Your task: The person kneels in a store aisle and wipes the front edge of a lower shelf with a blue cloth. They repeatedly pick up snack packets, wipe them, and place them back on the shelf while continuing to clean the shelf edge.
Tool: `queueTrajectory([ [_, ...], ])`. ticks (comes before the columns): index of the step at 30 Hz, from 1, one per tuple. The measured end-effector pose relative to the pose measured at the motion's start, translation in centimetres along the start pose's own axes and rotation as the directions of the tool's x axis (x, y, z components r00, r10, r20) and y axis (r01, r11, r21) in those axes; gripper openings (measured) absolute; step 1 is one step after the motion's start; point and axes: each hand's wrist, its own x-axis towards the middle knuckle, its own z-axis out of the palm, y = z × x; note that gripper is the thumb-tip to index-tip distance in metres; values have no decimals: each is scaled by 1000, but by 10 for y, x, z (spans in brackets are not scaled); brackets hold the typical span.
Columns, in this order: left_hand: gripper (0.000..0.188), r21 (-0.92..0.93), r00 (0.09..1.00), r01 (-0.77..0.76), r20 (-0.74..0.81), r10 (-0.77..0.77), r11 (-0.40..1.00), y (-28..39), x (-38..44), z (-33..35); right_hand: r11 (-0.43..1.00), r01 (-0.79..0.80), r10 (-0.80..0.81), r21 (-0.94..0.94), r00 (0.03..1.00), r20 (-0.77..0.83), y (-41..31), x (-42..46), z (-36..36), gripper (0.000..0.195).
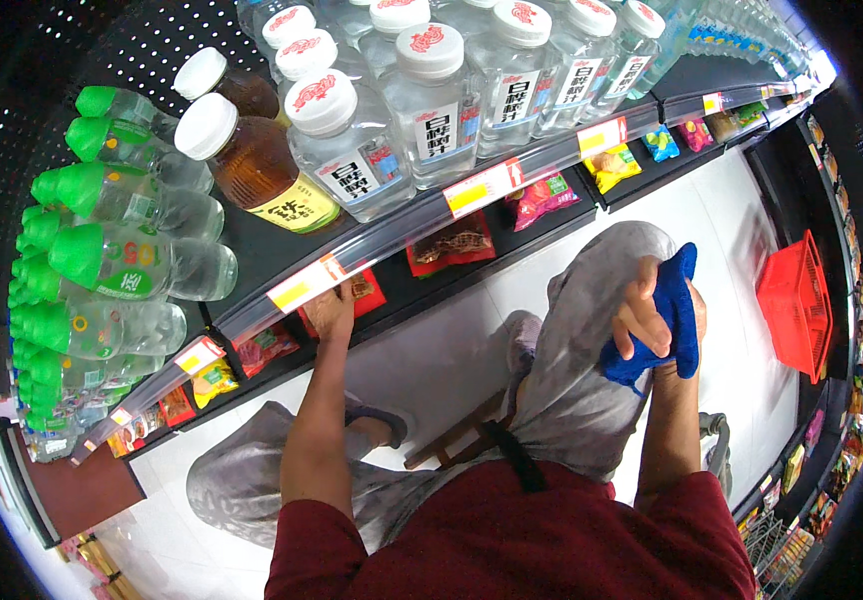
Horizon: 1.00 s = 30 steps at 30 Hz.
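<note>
My left hand reaches into the lower shelf, beneath the clear price rail. It is beside a red snack packet, and its fingertips are partly hidden by the rail, so I cannot tell whether it grips the packet. Over my right knee, my right hand holds a blue cloth, bunched around the palm with several fingers showing in front. Another red packet with a dark filling lies farther right on the lower shelf. Above the rail stand clear bottles with white caps.
Green-capped bottles lie stacked at the left, near brown bottles. A red plastic basket stands on the pale tiled floor. Beneath me is a wooden stool. Snack shelves line the right, with a wire basket nearby.
</note>
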Motion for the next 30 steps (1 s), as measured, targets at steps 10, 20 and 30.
queueTrajectory([
  [10,45,-337,982,57,191,10,940,94,37,71,1000,-8,9,11,1000,-13,-3,-3,-2,46],
  [20,28,-633,998,-22,37,58,774,79,44,139,999,-21,20,47,999,32,-6,0,-6,47],
  [30,60,-553,499,827,804,-323,-98,77,-32,16,1000,-17,16,17,1000,23,-4,-3,-4,47],
])
